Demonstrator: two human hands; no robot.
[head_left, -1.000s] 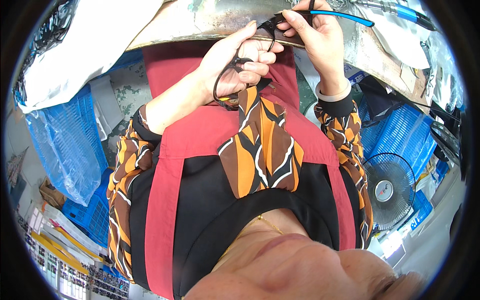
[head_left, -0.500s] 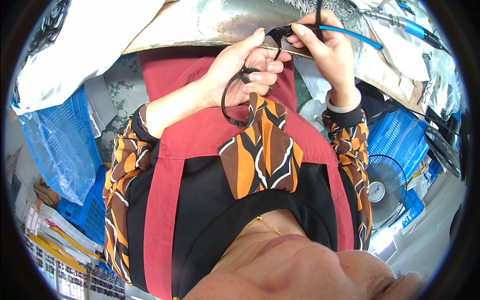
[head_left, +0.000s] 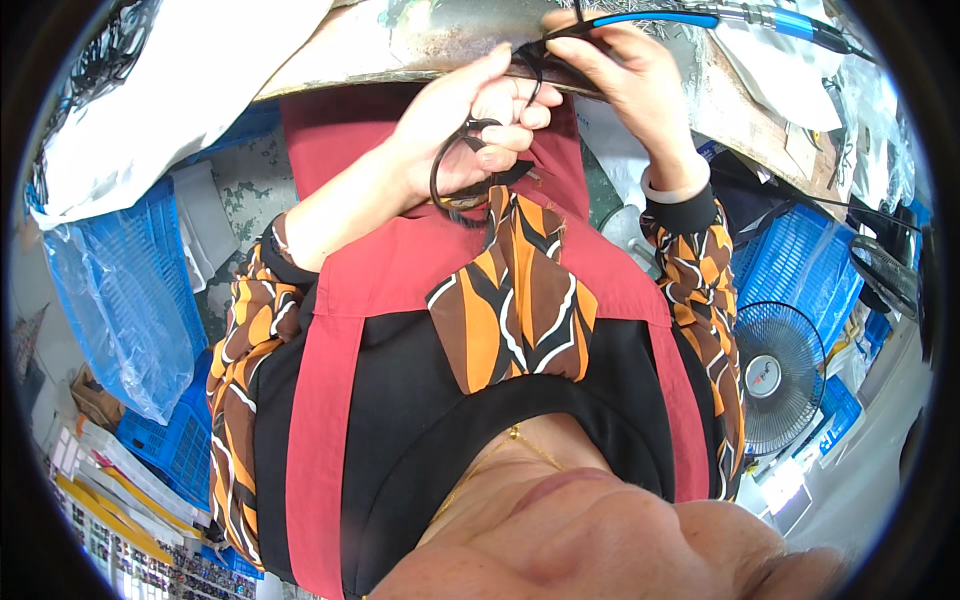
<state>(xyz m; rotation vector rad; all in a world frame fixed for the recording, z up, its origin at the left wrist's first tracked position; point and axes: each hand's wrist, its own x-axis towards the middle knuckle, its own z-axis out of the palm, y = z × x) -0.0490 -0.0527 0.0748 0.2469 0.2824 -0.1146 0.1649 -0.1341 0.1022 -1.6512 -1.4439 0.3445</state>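
Observation:
My left hand is closed around a black eyeglass frame, whose curved rim hangs below the fingers, over my red apron. Its thumb and fingertips meet near the dark joint at the bench edge. My right hand pinches the black part beside that joint. From there a long temple arm, black with a blue inner face, stretches right. A second thin black piece rises over the right fingers. The pinched joint is dark and slightly blurred, so its details cannot be made out.
Beyond my hands lies a worn metal bench top. A blue and silver powered screwdriver lies at upper right, near clear plastic bags. White sheeting covers the left side. Blue crates and a fan stand lower down.
Both hands have shifted a little up and left together with the eyeglass frame. The blue-faced temple arm has swung upward, from sloping down at the right to nearly level.

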